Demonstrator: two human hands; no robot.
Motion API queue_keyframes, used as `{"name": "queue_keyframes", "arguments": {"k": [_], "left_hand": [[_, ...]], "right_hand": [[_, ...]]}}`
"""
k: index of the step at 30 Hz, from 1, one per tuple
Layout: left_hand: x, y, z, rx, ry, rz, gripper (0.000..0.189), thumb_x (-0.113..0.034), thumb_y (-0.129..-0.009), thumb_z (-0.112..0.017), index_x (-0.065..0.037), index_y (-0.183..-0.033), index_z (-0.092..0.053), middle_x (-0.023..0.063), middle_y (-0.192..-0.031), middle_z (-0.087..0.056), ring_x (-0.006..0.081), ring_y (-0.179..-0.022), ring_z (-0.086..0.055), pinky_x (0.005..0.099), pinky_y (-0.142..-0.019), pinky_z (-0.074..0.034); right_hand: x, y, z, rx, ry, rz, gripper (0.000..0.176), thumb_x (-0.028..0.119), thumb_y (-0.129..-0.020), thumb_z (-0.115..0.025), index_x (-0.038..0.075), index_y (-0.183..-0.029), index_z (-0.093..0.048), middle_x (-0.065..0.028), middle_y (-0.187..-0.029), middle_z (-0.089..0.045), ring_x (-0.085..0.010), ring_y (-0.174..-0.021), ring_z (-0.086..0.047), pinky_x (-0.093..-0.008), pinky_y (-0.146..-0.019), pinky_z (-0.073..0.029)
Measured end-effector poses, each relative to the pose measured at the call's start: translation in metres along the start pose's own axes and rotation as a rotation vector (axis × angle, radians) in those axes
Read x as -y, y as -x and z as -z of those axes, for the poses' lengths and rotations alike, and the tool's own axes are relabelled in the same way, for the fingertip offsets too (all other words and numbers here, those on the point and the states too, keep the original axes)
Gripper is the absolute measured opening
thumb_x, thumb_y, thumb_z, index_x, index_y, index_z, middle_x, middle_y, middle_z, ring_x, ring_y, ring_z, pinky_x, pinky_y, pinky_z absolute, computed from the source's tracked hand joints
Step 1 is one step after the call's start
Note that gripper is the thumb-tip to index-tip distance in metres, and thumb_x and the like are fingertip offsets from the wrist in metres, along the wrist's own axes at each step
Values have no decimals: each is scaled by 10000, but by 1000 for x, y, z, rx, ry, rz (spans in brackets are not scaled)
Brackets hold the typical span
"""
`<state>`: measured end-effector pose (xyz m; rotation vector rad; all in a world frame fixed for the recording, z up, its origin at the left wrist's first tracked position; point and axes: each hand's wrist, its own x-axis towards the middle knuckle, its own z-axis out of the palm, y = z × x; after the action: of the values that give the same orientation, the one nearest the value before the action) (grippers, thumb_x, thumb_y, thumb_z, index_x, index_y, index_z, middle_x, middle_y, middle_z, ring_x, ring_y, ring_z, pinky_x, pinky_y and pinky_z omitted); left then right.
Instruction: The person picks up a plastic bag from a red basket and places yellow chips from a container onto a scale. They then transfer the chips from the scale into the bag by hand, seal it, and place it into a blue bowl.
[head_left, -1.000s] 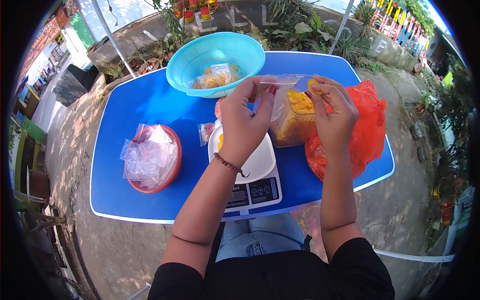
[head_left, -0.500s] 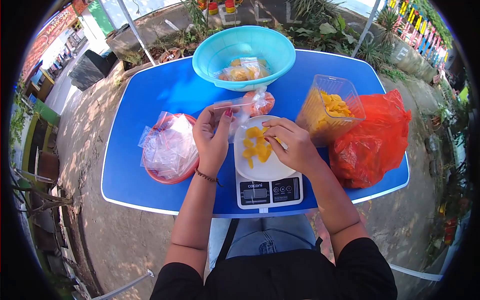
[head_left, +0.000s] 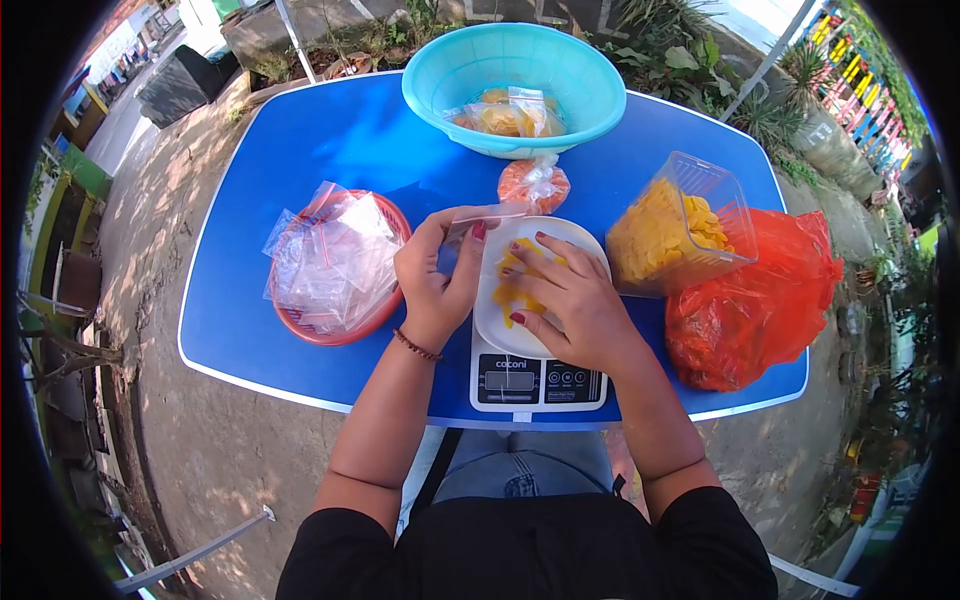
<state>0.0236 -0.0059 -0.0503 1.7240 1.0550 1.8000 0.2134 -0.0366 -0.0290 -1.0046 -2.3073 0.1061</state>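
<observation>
My left hand [head_left: 440,275] pinches a clear plastic bag [head_left: 490,213] between thumb and fingers, beside the left rim of a white plate [head_left: 490,328]. Yellow chips [head_left: 508,298] lie on that plate, which rests on a white digital kitchen scale [head_left: 523,392]. Over the chips is my right hand [head_left: 575,300], palm down with its fingers spread, covering part of them. Whether its fingertips touch the chips is hard to see. Just beyond the plate sits a knotted clear bag of orange-red food [head_left: 535,186].
At left, a red basket [head_left: 398,215] holds a pile of clear plastic bags [head_left: 335,260]. A turquoise basin [head_left: 430,75] with filled bags stands at the back. On the right are a clear container [head_left: 740,200] of yellow chips and a red plastic bag [head_left: 750,310].
My right hand has gone from closed fingertips at the chips to spread fingers lower over the plate. My left hand keeps the clear bag, now nearer the plate. The view has shifted slightly.
</observation>
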Motion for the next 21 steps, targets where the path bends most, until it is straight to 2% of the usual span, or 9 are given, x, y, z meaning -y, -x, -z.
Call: {"name": "queue_keyframes", "arguments": {"k": [3,6,12,15,18,21], "left_hand": [[1,2,-1,-3,-2,-5,145,10,-926,-613,37,-1065,-646,127,-941,-738,158,-859,-717,268,-767,-551],[2,3,-1,6,-7,-3,149,14,-920,-615,36,-1064,-642,131,-942,-738,166,-864,-722,273,-771,-553],[-1,2,-1,24,-9,15,153,20,-917,-611,36,-1066,-640,133,-943,-738,166,-870,-723,274,-776,-553],[-3,2,-1,26,2,34,153,23,-920,-605,37,-1068,-640,131,-947,-738,163,-880,-721,274,-785,-553],[-4,2,0,30,32,52,150,26,-924,-599,40,-1068,-637,130,-953,-736,161,-895,-717,273,-799,-551],[-5,2,-1,33,67,88,147,24,-932,-591,44,-1071,-633,132,-965,-734,159,-909,-714,272,-815,-547]], "right_hand": [[-12,5,4,106,-97,52,249,189,-826,-723,92,-1056,-717,-69,-1208,-658,-291,-1212,-546,-460,-1030,-411],[-18,10,7,72,-85,-3,273,213,-826,-730,97,-1073,-714,-66,-1239,-641,-286,-1229,-532,-451,-1042,-401],[8,2,-4,1,25,-21,270,217,-806,-741,98,-1048,-713,-65,-1196,-649,-281,-1190,-543,-432,-1002,-423],[2,4,-2,28,-34,-13,240,197,-789,-751,93,-1002,-717,-59,-1158,-658,-275,-1160,-556,-426,-971,-435],[-7,6,7,22,-77,-28,181,146,-771,-755,81,-936,-716,-51,-1053,-682,-260,-1059,-597,-413,-910,-462],[-15,5,9,-139,-149,-35,136,93,-757,-751,71,-885,-710,-47,-944,-691,-250,-940,-620,-390,-826,-486]]}}
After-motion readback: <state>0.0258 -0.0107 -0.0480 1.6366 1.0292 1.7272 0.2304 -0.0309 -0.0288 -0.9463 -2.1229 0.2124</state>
